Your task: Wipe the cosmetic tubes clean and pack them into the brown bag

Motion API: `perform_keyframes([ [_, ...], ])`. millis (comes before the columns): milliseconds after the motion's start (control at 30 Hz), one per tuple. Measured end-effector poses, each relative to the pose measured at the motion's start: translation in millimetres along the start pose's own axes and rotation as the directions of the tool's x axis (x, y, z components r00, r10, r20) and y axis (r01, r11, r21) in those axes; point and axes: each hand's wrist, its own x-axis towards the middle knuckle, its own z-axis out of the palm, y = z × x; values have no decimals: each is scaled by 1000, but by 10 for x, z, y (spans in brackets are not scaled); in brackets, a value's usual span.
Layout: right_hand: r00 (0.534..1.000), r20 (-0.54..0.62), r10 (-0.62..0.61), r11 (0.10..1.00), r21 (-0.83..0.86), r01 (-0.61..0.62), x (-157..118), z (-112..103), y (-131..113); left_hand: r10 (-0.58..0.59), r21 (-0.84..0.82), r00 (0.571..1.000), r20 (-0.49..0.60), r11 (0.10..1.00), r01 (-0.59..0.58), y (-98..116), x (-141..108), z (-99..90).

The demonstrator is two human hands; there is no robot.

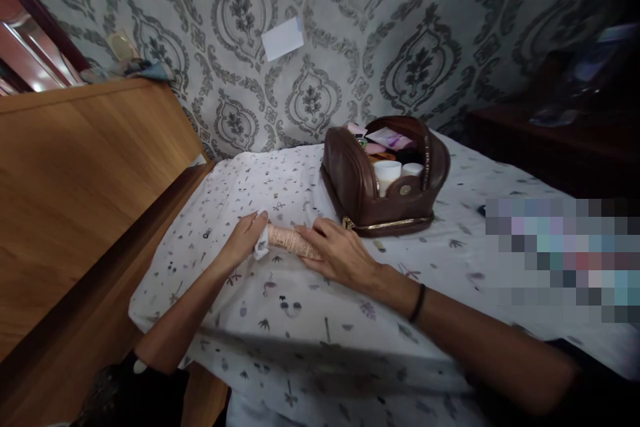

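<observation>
Peach-coloured and closely printed: see the tube [286, 239] held crosswise between both hands, over the patterned sheet [260, 180] and in front of the brown bag [347, 177]. Cannot tell whether touching the sheet or just above. Find the right hand [345, 257] with fingers clamped around the tube's right part, and the left hand [245, 238] with fingertips pinched together on a white wipe [261, 249], seemingly tissue, at the left end. Judge the step as wiping that end. To do so well, grip the tube firmly without squeezing, to spare any contents; press the bunched wipe close, turn gently, and tuck in loose folds.

Mind the bag, standing open just beyond the right hand, with a white-lidded jar [388, 173] inside and a zip [390, 223] low along the front; work on the near side to avoid snagging. Allow for the wooden panel [90, 147] to the left. Well apart: a white card [283, 39] on the wall [340, 73].
</observation>
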Motion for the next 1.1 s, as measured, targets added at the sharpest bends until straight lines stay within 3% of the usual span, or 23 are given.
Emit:
perform_keyframes([
  [133,997,74,23,987,155,-34,-9,28,36,99,56,993,-62,994,-96,-51,-55,45],
  [300,996,56,71,906,414,-88,7,46,30,196,82,977,-84,979,-189,-73,-144,45],
  [367,992,88,92,814,567,-126,33,17,8,239,111,967,-88,967,-229,-77,-172,17],
  [467,966,254,38,550,802,-232,74,-44,-31,319,197,944,-89,934,-297,-81,-217,-42],
  [533,938,345,-26,420,855,-303,86,-68,-54,352,247,932,-87,914,-322,-74,-250,-70],
  [600,942,337,-11,474,831,-292,79,-72,-74,342,263,934,-101,915,-307,-50,-277,-72],
  [667,968,248,38,679,704,-207,56,-66,-91,299,251,944,-136,932,-259,-11,-286,-49],
  [733,986,152,70,883,450,-132,25,-62,-105,236,221,958,-161,955,-198,30,-272,-18],
  [800,991,119,67,977,192,-89,-3,-63,-113,156,171,977,-149,977,-129,53,-241,1],
  [867,991,124,57,997,46,-63,-19,-59,-108,71,101,993,-95,993,-61,43,-209,-3],
  [933,989,137,55,998,26,-59,-22,-45,-86,-7,16,999,-41,1000,7,-2,-192,-22],
  [1100,987,127,98,942,308,-134,4,8,-5,-197,-236,979,-43,955,182,-154,-232,-95],
])
